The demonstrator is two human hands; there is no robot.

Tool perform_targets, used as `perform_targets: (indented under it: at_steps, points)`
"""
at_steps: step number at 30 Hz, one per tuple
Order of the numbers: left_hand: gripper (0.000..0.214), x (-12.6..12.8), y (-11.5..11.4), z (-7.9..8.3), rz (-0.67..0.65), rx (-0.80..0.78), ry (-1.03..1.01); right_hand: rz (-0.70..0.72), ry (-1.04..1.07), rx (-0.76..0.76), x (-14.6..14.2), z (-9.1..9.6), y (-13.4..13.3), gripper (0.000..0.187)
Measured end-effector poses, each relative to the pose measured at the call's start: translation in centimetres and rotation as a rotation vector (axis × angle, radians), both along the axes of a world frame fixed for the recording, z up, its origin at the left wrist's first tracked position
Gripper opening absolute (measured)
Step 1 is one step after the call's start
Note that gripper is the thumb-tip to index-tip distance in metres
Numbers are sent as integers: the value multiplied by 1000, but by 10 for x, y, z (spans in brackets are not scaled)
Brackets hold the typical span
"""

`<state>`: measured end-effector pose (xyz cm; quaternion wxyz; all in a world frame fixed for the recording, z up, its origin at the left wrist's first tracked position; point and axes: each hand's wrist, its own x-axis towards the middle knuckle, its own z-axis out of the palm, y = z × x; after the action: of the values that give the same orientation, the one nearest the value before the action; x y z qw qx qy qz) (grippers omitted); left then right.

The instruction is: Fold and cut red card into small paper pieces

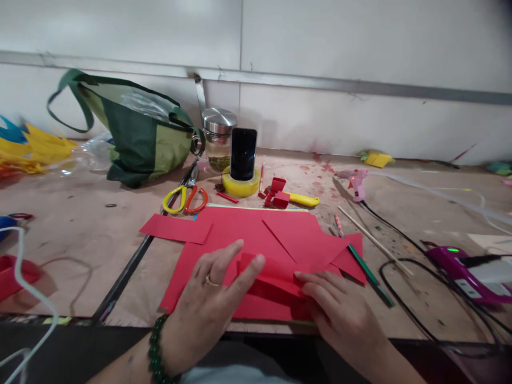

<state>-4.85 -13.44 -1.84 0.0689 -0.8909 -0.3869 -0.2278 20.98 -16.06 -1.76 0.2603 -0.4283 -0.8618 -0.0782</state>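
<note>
A small piece of red paper (276, 271), curled or folded along its length, lies over larger red sheets (236, 226). My right hand (340, 304) pinches its right end between thumb and fingers. My left hand (216, 288), with a ring and a green bead bracelet (157, 346), is at its left end. The left thumb and index finger are spread apart, and the thumb tip overlaps the paper in view; whether it presses on it I cannot tell. Loose red strips (176, 228) lie across the top of the sheets at the left, and more red pieces lie at the right.
Scissors (184, 200), a phone (244, 153) on a yellow tape roll (242, 185), a yellow cutter (300, 199) and a glass jar (218, 138) stand or lie behind. To the right are a pink glue gun (355, 184), a wooden stick (374, 240), a green pencil (370, 274) and cables.
</note>
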Motion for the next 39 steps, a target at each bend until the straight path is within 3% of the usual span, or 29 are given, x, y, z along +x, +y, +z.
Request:
perform_targets:
  at_steps: [4, 8, 12, 19, 22, 28, 34, 39]
  points:
    - [51, 3, 2, 3, -120, -9, 64, 12, -26, -30, -3, 3, 0, 25]
    - [32, 7, 8, 9, -101, -184, 76, 10, -20, -52, -4, 2, -3, 25]
    - [19, 5, 5, 9, -68, -337, -82, 19, 17, -105, 0, 0, -5, 26]
    - [20, 2, -2, 0, 31, -660, -275, -46, 252, -364, 6, 3, -4, 13]
    - [21, 2, 0, 2, 74, -745, -279, -112, 299, -393, 4, 5, -3, 10]
    - [25, 3, 6, 6, 129, -786, -211, -180, 307, -335, 0, 2, 2, 9]
    - [25, 3, 7, 3, 195, -730, -84, -224, 262, -298, -1, 0, 2, 7]
    - [26, 4, 11, 4, 144, -664, 5, -237, 224, -296, -3, 2, 2, 8]
